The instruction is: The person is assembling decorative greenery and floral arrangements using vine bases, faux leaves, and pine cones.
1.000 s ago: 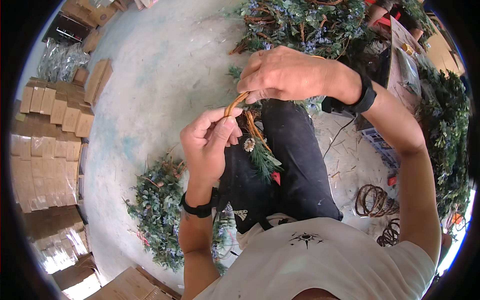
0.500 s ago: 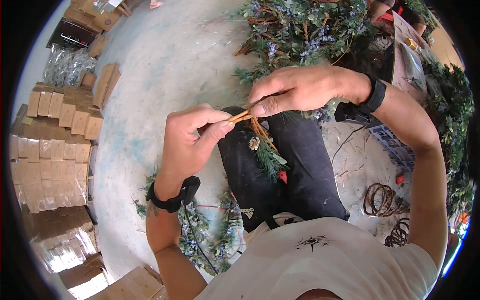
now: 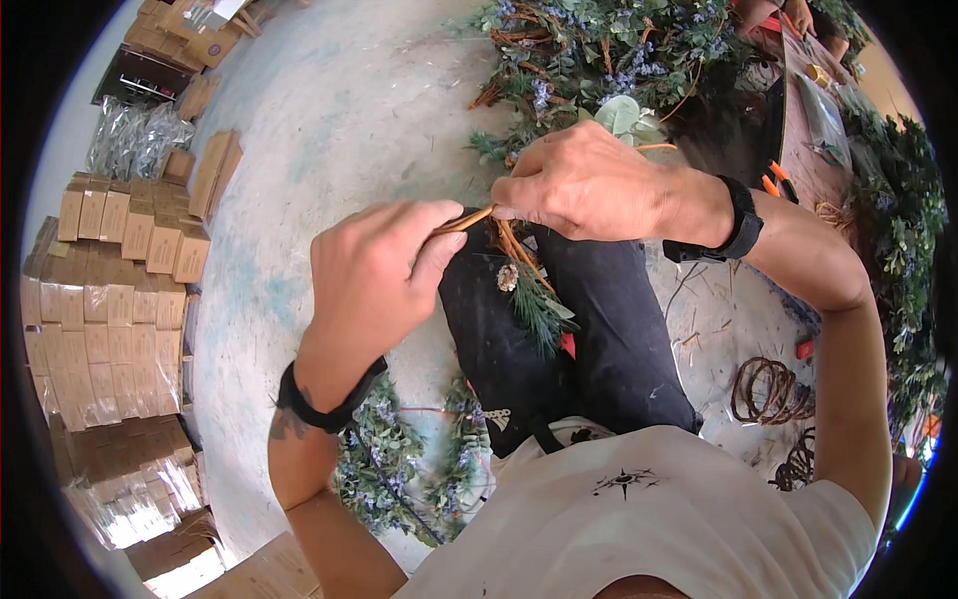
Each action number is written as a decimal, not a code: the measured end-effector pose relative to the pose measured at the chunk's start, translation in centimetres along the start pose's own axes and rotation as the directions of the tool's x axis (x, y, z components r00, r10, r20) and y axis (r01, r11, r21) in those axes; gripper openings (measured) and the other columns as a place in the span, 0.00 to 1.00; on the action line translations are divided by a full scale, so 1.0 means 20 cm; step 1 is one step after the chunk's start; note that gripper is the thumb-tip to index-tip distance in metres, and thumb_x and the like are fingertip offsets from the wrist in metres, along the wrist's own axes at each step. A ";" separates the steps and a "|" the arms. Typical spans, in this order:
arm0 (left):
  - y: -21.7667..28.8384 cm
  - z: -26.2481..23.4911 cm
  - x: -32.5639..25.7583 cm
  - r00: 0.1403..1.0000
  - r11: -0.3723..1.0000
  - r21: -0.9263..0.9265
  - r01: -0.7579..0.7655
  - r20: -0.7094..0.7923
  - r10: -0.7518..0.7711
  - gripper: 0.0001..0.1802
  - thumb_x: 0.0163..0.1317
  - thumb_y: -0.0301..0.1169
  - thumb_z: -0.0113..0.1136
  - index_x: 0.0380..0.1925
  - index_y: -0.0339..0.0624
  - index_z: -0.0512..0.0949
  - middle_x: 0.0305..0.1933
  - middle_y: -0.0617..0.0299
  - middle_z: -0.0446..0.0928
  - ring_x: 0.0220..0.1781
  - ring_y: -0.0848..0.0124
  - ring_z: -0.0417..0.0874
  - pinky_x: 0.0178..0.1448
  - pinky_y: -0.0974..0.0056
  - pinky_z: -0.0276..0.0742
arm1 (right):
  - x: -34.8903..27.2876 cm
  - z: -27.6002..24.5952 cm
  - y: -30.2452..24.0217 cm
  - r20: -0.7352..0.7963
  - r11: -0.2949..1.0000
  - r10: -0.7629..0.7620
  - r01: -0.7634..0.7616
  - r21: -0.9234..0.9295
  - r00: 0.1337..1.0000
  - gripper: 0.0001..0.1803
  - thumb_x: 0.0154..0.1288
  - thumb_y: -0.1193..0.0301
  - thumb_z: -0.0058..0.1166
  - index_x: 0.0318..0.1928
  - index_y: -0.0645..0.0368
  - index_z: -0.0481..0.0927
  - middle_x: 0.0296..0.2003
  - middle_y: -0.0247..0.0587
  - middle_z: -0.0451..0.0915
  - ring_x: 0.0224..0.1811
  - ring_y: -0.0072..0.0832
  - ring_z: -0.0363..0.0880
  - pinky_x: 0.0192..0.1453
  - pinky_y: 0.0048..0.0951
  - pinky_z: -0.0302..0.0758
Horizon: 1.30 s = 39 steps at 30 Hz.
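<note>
My left hand (image 3: 374, 265) is closed, pinching thin brown vine stems (image 3: 469, 221) between thumb and fingers above my lap. My right hand (image 3: 599, 190) grips the same stems at their other end, its fingers curled and partly hidden under the back of the hand. Below the grip, more brown stems (image 3: 524, 255) hang over my dark trousers. A green pine sprig (image 3: 539, 319) and a small whitish pine cone (image 3: 508, 278) hang with them. Pale green leaves (image 3: 624, 118) show just beyond my right hand; I cannot tell what they are joined to.
A pile of leafy wreaths with blue flowers (image 3: 639, 60) lies ahead. Orange-handled pliers (image 3: 778, 180) rest at the right by a work surface. Coiled brown vines (image 3: 763, 391) and a leafy wreath (image 3: 384, 449) lie on the floor. Stacked cartons (image 3: 110, 299) stand left. Another person's hands (image 3: 798, 15) show top right.
My left hand has turned over, its back now upward, and my right fingers have curled in tighter on the stems. Pale leaves and the orange-handled pliers have come into sight.
</note>
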<state>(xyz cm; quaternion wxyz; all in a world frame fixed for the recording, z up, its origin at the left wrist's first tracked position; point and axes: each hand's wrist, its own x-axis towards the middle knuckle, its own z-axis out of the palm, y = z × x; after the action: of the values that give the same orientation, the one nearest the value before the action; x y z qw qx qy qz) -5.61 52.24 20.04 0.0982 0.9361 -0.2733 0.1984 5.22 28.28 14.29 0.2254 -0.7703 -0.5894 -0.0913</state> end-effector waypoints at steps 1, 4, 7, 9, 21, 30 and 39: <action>0.00 -0.03 0.02 0.971 0.959 -0.203 0.199 0.170 -0.165 0.08 0.69 0.29 0.66 0.45 0.39 0.86 0.27 0.63 0.77 0.27 0.69 0.78 0.33 0.62 0.72 | 0.00 0.00 0.00 -0.001 1.000 0.000 0.000 0.003 1.000 0.10 0.66 0.69 0.60 0.47 0.50 0.83 0.31 0.43 0.83 0.36 0.49 0.87 0.36 0.49 0.82; -0.07 -0.02 0.03 0.834 0.722 -0.468 0.510 0.475 -0.281 0.11 0.76 0.31 0.58 0.47 0.37 0.86 0.25 0.69 0.73 0.27 0.79 0.72 0.32 0.67 0.68 | 0.00 -0.01 -0.01 -0.022 0.992 -0.091 0.089 -0.092 0.996 0.13 0.58 0.71 0.62 0.45 0.51 0.81 0.27 0.42 0.80 0.31 0.47 0.86 0.30 0.46 0.81; -0.07 0.00 0.04 0.743 0.521 -0.562 0.642 0.624 -0.243 0.14 0.79 0.31 0.55 0.48 0.34 0.86 0.23 0.73 0.69 0.27 0.82 0.66 0.31 0.70 0.64 | -0.01 0.00 -0.02 -0.047 0.976 -0.134 0.124 -0.180 0.990 0.13 0.56 0.72 0.62 0.43 0.53 0.80 0.27 0.40 0.80 0.31 0.45 0.86 0.30 0.45 0.82; -0.05 0.00 0.05 0.710 0.465 -0.566 0.681 0.665 -0.231 0.14 0.79 0.31 0.55 0.47 0.33 0.86 0.23 0.74 0.68 0.26 0.83 0.64 0.30 0.71 0.61 | -0.01 0.00 -0.02 -0.054 0.969 -0.164 0.151 -0.195 0.985 0.13 0.55 0.72 0.62 0.43 0.55 0.80 0.26 0.39 0.80 0.30 0.44 0.86 0.30 0.44 0.82; 0.08 0.06 -0.02 0.979 0.889 -0.412 0.201 0.121 -0.166 0.08 0.73 0.29 0.63 0.48 0.40 0.84 0.34 0.53 0.80 0.30 0.58 0.83 0.36 0.57 0.77 | 0.00 -0.07 -0.03 0.209 0.925 0.022 -0.099 0.366 0.978 0.22 0.83 0.53 0.46 0.50 0.59 0.83 0.43 0.51 0.86 0.49 0.57 0.83 0.53 0.54 0.79; 0.11 0.00 -0.04 0.974 0.992 -0.108 0.067 0.224 -0.042 0.10 0.66 0.31 0.69 0.46 0.43 0.84 0.34 0.56 0.78 0.31 0.52 0.84 0.32 0.53 0.77 | 0.01 -0.07 -0.08 0.321 0.944 0.001 -0.106 0.311 0.947 0.18 0.82 0.56 0.49 0.48 0.57 0.83 0.42 0.51 0.86 0.50 0.57 0.83 0.52 0.54 0.78; 0.07 0.02 -0.05 0.810 0.521 -0.624 0.582 0.497 -0.311 0.12 0.74 0.31 0.62 0.44 0.31 0.87 0.28 0.67 0.81 0.28 0.80 0.75 0.33 0.67 0.70 | 0.03 -0.15 -0.06 0.208 0.966 -0.056 0.000 0.258 0.977 0.17 0.81 0.58 0.51 0.50 0.55 0.86 0.41 0.47 0.87 0.49 0.50 0.85 0.53 0.51 0.79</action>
<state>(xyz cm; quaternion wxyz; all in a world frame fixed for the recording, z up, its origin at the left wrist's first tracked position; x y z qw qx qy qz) -6.88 51.43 19.32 0.4790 0.8648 -0.0884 -0.1223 4.63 27.67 17.49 0.2575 -0.7315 -0.6279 0.0657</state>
